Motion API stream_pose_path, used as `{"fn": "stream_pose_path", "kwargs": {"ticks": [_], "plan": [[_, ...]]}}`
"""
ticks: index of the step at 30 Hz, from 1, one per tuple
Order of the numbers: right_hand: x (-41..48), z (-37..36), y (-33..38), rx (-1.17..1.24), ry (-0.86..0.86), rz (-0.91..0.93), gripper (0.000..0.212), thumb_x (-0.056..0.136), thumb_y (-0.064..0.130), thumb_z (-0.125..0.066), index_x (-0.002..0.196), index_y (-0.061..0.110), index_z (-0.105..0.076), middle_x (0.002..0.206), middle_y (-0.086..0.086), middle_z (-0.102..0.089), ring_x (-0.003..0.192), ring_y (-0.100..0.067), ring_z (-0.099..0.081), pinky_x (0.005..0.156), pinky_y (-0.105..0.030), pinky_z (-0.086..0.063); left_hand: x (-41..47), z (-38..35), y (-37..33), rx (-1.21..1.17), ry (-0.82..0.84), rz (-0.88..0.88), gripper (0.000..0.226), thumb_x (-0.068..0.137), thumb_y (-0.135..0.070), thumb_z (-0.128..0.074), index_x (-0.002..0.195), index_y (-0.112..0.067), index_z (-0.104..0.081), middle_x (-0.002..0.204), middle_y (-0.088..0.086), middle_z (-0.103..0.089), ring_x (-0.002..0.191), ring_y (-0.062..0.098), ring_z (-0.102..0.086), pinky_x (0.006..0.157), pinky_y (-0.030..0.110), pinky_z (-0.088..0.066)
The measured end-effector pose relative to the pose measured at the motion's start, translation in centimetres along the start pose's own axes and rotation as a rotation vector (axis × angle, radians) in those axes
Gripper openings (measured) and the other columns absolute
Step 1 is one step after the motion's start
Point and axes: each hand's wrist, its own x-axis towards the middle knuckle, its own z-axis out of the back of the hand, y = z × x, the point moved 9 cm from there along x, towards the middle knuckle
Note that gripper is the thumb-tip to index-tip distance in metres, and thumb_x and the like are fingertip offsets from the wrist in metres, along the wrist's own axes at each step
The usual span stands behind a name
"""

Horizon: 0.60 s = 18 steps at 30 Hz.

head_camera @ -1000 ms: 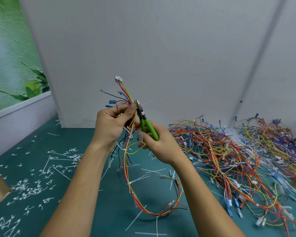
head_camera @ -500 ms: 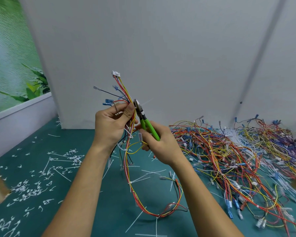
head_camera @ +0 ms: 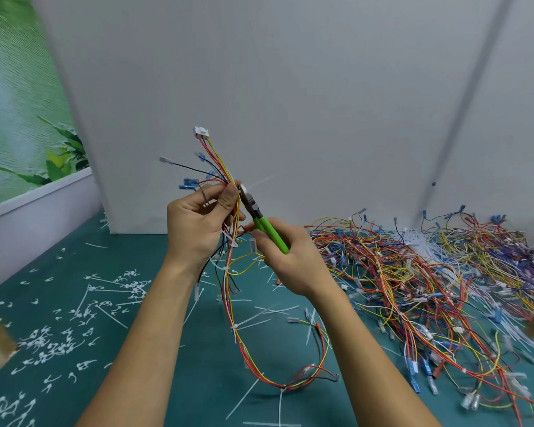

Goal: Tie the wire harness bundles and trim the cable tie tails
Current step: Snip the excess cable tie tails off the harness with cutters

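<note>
While your left hand (head_camera: 198, 232) holds the wire harness (head_camera: 229, 303) upright above the middle of the desk (head_camera: 213, 380), its fingers and thumb are curled round the bundle just below where the wires fan out. The thumb presses against the red and yellow strands. From that grip the leads spread upward to a white connector (head_camera: 201, 131) at the top, and blue terminals (head_camera: 189, 182) point toward the desk's left edge. Below your hand the rest of the harness hangs down and loops onto the desk near its front edge, with white ties cinched round it at intervals.

Your right hand (head_camera: 293, 266) is wrapped round the green handles of the cutters (head_camera: 270, 234). Their dark head points up and to the left and meets the bundle right beside your left thumb. Whether the blades are closed cannot be told from this view. A thin white cable tie tail (head_camera: 261, 182) sticks out from the bundle at the cutter head, slanting up to the right.

Across the right side of the desk, out to its right edge and back corner, lies a pile of harnesses (head_camera: 413, 272) in red, yellow, orange, blue and purple. Short trimmed tails (head_camera: 53, 346) are scattered along the left side toward the front left corner. A few long loose ties (head_camera: 259, 317) lie beside the hanging loop.
</note>
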Motion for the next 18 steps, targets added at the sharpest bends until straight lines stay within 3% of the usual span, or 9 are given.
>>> {"fn": "stream_pose_path", "kwargs": {"ticks": [3, 9, 11, 13, 16, 18], "plan": [[0.0, 0.2, -0.1, -0.024, -0.022, 0.009, 0.018, 0.104, 0.032, -0.058, 0.106, 0.024, -0.074, 0.074, -0.017, -0.058, 0.056, -0.012, -0.042, 0.053, -0.030, -0.035, 0.0, -0.1, 0.0, -0.003, 0.010, 0.000, 0.017, 0.089, -0.033, -0.069, 0.098, -0.023, -0.079, 0.090, -0.004, -0.077, 0.061, 0.013, -0.070, 0.054, 0.021, -0.055], [0.2, 0.3, -0.3, -0.009, -0.033, -0.031, 0.019, 0.103, 0.033, -0.062, 0.097, 0.019, -0.073, 0.065, -0.010, -0.048, 0.056, -0.011, -0.039, 0.052, -0.028, -0.033, 0.1, 0.0, -0.2, -0.009, 0.034, -0.010, 0.012, 0.089, -0.035, -0.070, 0.094, -0.031, -0.081, 0.084, -0.001, -0.075, 0.063, 0.015, -0.071, 0.054, 0.022, -0.055], [0.3, -0.6, -0.9, 0.191, -0.001, -0.150, 0.016, 0.101, 0.028, -0.065, 0.093, 0.016, -0.071, 0.060, 0.001, -0.040, 0.050, -0.014, -0.035, 0.047, -0.026, -0.032, 0.1, 0.2, -0.7, -0.001, -0.010, -0.050, 0.011, 0.090, -0.033, -0.070, 0.088, -0.031, -0.081, 0.074, -0.006, -0.072, 0.057, 0.014, -0.068, 0.049, 0.022, -0.052], [0.4, -1.4, -1.4, 0.567, -0.010, -0.281, 0.010, 0.098, 0.021, -0.068, 0.089, 0.018, -0.063, 0.060, 0.007, -0.040, 0.045, -0.009, -0.029, 0.042, -0.018, -0.027, 0.1, 0.5, -1.3, 0.041, -0.068, -0.114, 0.013, 0.090, -0.034, -0.071, 0.079, -0.031, -0.078, 0.074, -0.010, -0.071, 0.053, 0.015, -0.065, 0.047, 0.023, -0.050], [0.7, 1.4, -2.3, 0.861, -0.198, -0.358, 0.016, 0.098, 0.011, -0.065, 0.089, 0.023, -0.058, 0.064, 0.007, -0.043, 0.046, -0.004, -0.025, 0.040, -0.015, -0.022, 0.0, 1.0, -1.7, 0.063, -0.088, -0.145, 0.010, 0.090, -0.032, -0.071, 0.086, -0.025, -0.076, 0.082, -0.012, -0.074, 0.056, 0.016, -0.069, 0.052, 0.025, -0.054], [0.6, 4.4, -2.9, 0.962, -0.345, -0.349, 0.018, 0.099, 0.008, -0.060, 0.088, 0.021, -0.056, 0.067, 0.004, -0.044, 0.047, -0.006, -0.027, 0.040, -0.018, -0.024, 0.2, 1.1, -1.0, 0.003, -0.061, -0.061, 0.014, 0.090, -0.030, -0.068, 0.090, -0.018, -0.076, 0.094, -0.010, -0.077, 0.057, 0.014, -0.068, 0.052, 0.024, -0.055]]}}
